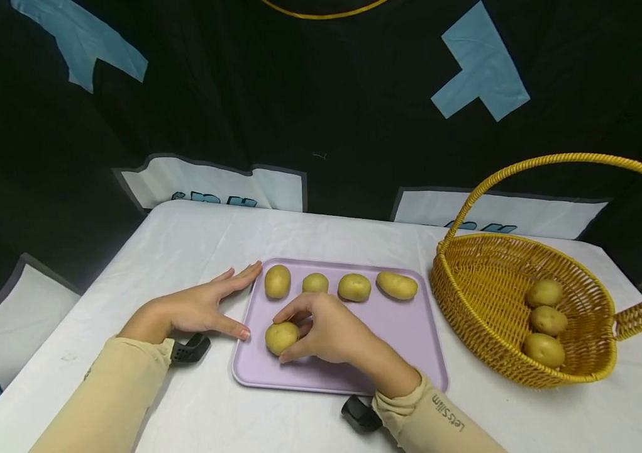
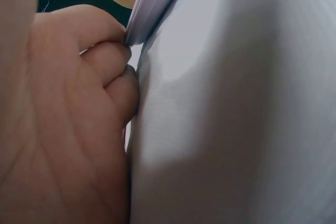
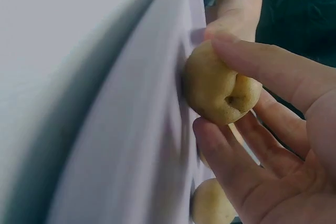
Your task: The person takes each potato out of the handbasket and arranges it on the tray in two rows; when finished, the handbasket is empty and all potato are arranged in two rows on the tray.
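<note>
A potato sits at the left of the lilac tray, pinched between the thumb and fingers of my right hand. In the right wrist view that potato shows a dimple and touches the tray's surface. My left hand lies at the tray's left edge with fingers spread, its thumb and fingertips touching the rim. Along the tray's far side lie an upright oval potato, a small round potato, another potato and a long potato.
To the right of the tray stands a yellow wicker basket with a tall arched handle. Inside it three potatoes lie in a row. A white cloth covers the table; a black printed curtain hangs behind.
</note>
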The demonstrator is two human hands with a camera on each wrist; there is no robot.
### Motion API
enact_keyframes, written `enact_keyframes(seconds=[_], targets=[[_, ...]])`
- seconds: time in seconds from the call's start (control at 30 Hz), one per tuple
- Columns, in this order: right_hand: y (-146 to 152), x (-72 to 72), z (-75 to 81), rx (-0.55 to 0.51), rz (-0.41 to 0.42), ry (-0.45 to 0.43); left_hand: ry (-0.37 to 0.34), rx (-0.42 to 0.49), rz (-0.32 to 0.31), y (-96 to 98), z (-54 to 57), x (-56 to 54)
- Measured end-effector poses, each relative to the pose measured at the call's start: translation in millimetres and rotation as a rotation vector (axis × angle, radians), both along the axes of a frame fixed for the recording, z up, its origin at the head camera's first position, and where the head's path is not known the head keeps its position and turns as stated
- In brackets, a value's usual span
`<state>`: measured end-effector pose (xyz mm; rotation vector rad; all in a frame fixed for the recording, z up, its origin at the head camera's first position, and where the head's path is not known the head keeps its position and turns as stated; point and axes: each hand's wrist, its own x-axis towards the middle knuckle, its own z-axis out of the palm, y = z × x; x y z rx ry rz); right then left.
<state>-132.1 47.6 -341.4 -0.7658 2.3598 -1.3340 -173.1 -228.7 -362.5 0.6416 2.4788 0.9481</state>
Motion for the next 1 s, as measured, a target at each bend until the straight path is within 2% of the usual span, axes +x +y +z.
enact_keyframes(seconds=[0.17, 0.4, 0.73, 1.0], targets=[[-2.8, 0.3, -3.8, -0.022, -0.012, 0.009, -0.002, 0.005, -0.001, 0.3, 0.2, -0.1], [-6.7, 1.1, -8.0, -0.061, -0.021, 0.079, 0.004, 0.011, 0.0, -0.6, 0.6, 1.1], [-4.5, 1.3, -10.0, 0.021, -0.002, 0.18, 0.012, 0.018, -0.006, 0.1, -3.1, -1.5], [-1.7, -0.4, -8.0, 0.06, -0.009, 0.19, 0.007, 0.014, 0.001, -0.4, -2.9, -1.6]])
